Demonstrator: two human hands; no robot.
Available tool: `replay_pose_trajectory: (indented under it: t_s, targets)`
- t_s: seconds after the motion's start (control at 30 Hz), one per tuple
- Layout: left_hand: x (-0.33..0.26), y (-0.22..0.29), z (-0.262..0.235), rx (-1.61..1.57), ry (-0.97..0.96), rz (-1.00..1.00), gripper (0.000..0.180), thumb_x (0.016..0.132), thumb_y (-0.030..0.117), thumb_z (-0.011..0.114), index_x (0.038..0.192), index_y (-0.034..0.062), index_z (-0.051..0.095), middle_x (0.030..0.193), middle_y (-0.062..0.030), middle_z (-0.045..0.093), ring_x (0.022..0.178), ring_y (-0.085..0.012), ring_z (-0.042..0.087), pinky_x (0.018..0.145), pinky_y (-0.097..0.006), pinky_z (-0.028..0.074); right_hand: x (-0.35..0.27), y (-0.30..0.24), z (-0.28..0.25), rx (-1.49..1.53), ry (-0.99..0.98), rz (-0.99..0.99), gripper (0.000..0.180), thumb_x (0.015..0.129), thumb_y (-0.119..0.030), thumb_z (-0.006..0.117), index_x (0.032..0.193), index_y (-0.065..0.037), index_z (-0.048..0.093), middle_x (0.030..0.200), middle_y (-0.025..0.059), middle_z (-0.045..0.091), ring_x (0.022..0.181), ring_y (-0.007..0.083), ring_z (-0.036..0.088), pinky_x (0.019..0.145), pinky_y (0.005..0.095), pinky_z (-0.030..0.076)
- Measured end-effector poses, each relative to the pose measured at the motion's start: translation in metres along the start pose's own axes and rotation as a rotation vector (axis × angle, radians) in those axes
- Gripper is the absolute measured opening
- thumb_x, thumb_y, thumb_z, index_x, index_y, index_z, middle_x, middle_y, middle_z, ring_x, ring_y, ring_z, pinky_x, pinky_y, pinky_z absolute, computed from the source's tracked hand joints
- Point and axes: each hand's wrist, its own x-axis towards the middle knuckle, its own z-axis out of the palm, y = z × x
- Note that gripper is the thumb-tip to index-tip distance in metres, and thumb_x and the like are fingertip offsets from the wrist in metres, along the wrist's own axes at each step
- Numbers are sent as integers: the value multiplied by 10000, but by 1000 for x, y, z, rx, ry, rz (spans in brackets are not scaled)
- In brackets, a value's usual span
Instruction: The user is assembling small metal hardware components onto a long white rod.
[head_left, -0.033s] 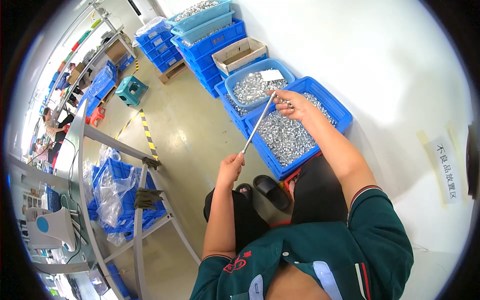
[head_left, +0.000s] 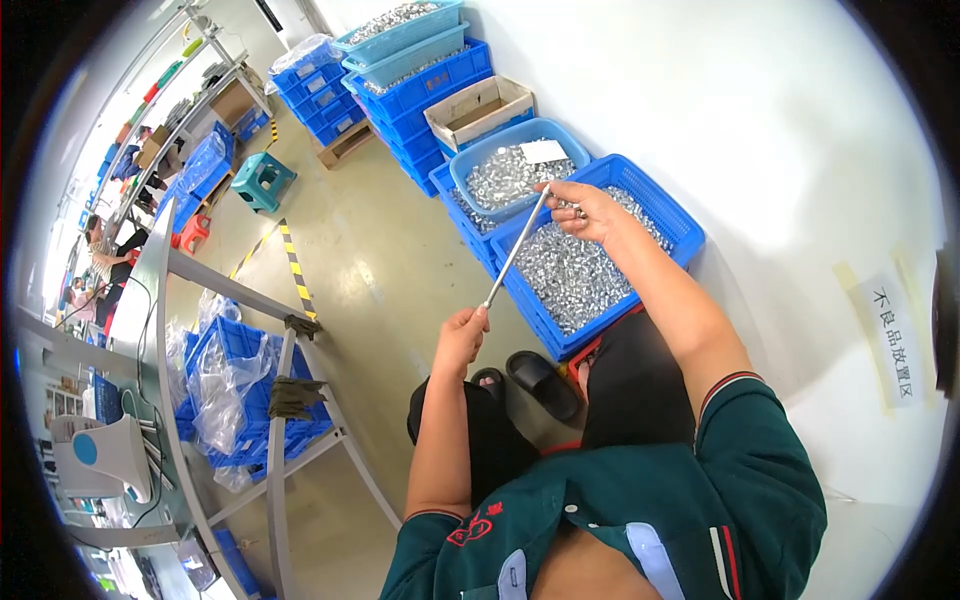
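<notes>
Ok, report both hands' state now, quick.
Left hand: closed on the lower end of a thin, straight, silvery metal rod.
Right hand: closed, pinching the rod's upper end.

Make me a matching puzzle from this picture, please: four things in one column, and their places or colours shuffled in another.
Things:
1. Metal rod
2. White card
3. Striped floor tape
4. Paper sign

Places or colours:
A. Yellow and black
B. Taped to the white wall
C. Held between the left hand and right hand
D. On small metal parts in a light-blue tub

Pairs: 1-C, 2-D, 3-A, 4-B
</notes>
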Motion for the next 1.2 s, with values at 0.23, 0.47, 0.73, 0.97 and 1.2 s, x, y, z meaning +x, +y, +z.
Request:
replay_pose_trajectory:
  t_s: [0.23, 0.47, 0.73, 0.97, 1.2]
  targets:
    - [0, -1, -2, -17, -5, -1, 329, 858, 337, 513, 644, 89, 475, 458, 83, 296, 367, -17, 206, 345, -207, 131, 2, 3, -2, -83, 73, -78, 181, 848, -149, 553, 963, -10, 541, 710, 18, 480, 471, 29, 345, 340, 122, 251]
    - [2, -2, 0, -70, -37, 3, 319, 865, 325, 508, 652, 90, 470, 459, 84, 292, 364, -18, 200, 343, -206, 127, 6, 7, 0, -59, -6, -162, 169, 839, -156, 571, 932, -17, 549, 707, 16, 483, 479, 33, 376, 341, 130, 250]
    - [3, -6, 4, -53, 1, -10, 311, 878, 332, 488, 677, 98, 451, 458, 82, 283, 350, -21, 192, 332, -203, 137, 7, 11, 3, -231, 146, -229, 179, 818, -174, 603, 907, -22, 570, 695, 11, 487, 464, 36, 380, 340, 142, 244]
    - [1, -3, 0, -72, 17, 3, 319, 872, 345, 495, 670, 103, 445, 466, 85, 290, 358, -17, 203, 336, -196, 139, 5, 11, 0, -99, 220, -121, 195, 844, -162, 543, 963, -8, 535, 728, 38, 462, 480, 51, 364, 333, 151, 235]
    - [1, -3, -2, -24, 34, -18, 320, 876, 337, 488, 659, 107, 442, 457, 86, 286, 346, -15, 189, 328, -197, 128, 9, 10, -10, 70, 90, 74, 221, 863, -155, 499, 1017, 3, 518, 698, 30, 461, 457, 38, 338, 322, 134, 233]
